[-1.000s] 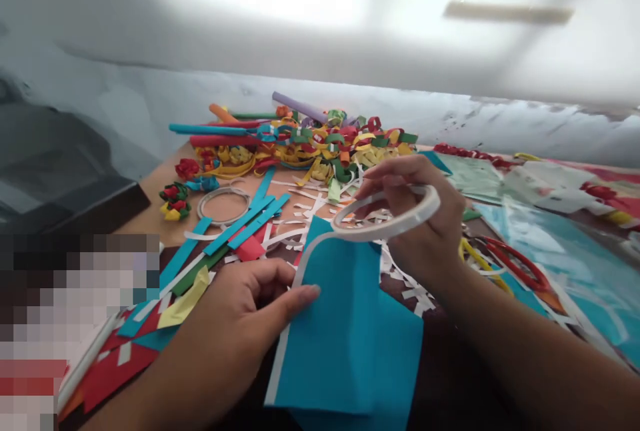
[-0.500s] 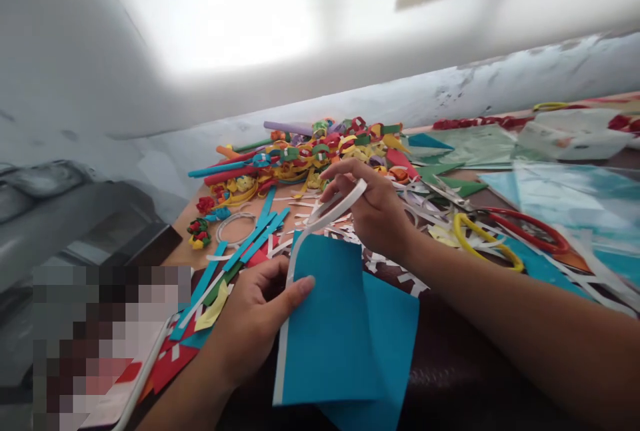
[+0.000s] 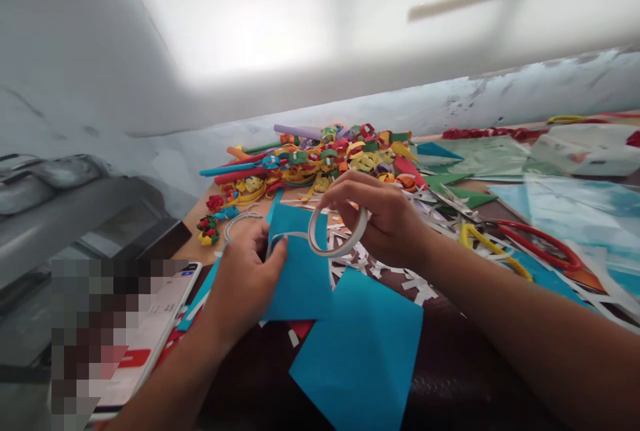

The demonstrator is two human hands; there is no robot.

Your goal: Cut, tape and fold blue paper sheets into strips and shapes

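A blue sheet of paper (image 3: pixel 303 291) is gripped along its left edge by my left hand (image 3: pixel 250 277), thumb in front. My right hand (image 3: pixel 387 214) holds a roll of white tape (image 3: pixel 346 245) by its ring, just in front of that sheet. A narrow strip runs from the roll to my left thumb. Below lies another blue sheet (image 3: pixel 367 347) on the dark surface, partly overlapped by the held one. The fingers behind the held paper are hidden.
Colourful paper chains and rolled tubes (image 3: pixel 320 157) are heaped at the back. Scissors with red handles (image 3: pixel 543 244) and a yellow-handled pair (image 3: pixel 493 251) lie right. White paper scraps (image 3: pixel 420 287) litter the middle. A phone (image 3: pixel 160 324) rests lower left, near plastic sleeves' opposite side.
The held blue sheet has turned and moved up, away from the lower sheet. My right hand has lowered the tape roll, which now faces me as a ring.
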